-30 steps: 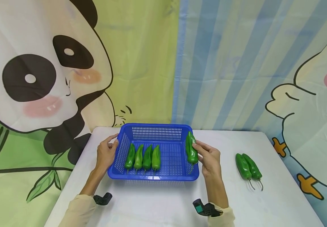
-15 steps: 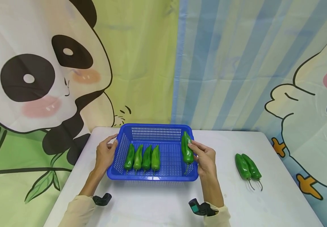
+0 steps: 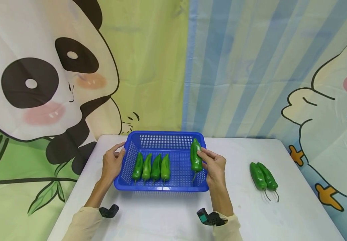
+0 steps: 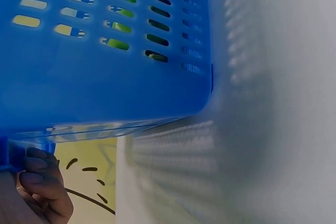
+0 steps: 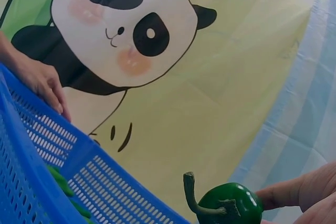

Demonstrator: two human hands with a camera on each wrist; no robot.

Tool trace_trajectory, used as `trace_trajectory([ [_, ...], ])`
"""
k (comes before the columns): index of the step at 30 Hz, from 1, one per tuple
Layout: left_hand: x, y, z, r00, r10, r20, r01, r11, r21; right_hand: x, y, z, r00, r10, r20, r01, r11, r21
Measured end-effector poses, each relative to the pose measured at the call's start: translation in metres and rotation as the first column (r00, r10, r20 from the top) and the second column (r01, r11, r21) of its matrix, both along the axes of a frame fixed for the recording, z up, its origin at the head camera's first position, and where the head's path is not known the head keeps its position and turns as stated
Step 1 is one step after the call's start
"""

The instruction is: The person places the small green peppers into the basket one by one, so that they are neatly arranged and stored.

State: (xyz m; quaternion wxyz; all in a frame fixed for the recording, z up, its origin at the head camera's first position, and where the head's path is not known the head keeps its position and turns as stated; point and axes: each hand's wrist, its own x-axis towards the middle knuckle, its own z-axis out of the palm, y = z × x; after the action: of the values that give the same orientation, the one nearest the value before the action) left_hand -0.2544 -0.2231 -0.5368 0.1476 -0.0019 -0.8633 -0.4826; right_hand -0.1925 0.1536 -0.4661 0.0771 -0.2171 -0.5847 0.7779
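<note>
A blue plastic basket (image 3: 179, 170) stands on the white table. Several green peppers (image 3: 156, 168) lie side by side in its left half, stems toward the person. My left hand (image 3: 112, 164) holds the basket's left rim; in the left wrist view the fingers (image 4: 50, 192) curl at that rim. Over the right part of the basket, my right hand (image 3: 216, 167) pinches another green pepper (image 3: 196, 155) between thumb and fingers, its stem pointing down toward the person. The right wrist view shows this pepper (image 5: 231, 203) from its stem end, above the rim.
Two more green peppers (image 3: 258, 176) lie together on the right side of the white table (image 3: 161, 217). A curtain printed with cartoon animals (image 3: 149, 67) hangs right behind the table. Each wrist wears a small black camera (image 3: 211, 218).
My right hand has moved left with the pepper, from the basket's right rim to over its inside. The left hand has stayed on the left rim.
</note>
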Motion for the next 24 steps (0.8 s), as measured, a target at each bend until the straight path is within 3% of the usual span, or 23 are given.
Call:
trace_trajectory([
  [24, 0.002, 0.001, 0.002, 1.000, 0.008, 0.004, -0.008, 1.000, -0.001, -0.008, -0.024, -0.006, 0.999, 0.000, -0.053, 0.004, 0.998, 0.064],
])
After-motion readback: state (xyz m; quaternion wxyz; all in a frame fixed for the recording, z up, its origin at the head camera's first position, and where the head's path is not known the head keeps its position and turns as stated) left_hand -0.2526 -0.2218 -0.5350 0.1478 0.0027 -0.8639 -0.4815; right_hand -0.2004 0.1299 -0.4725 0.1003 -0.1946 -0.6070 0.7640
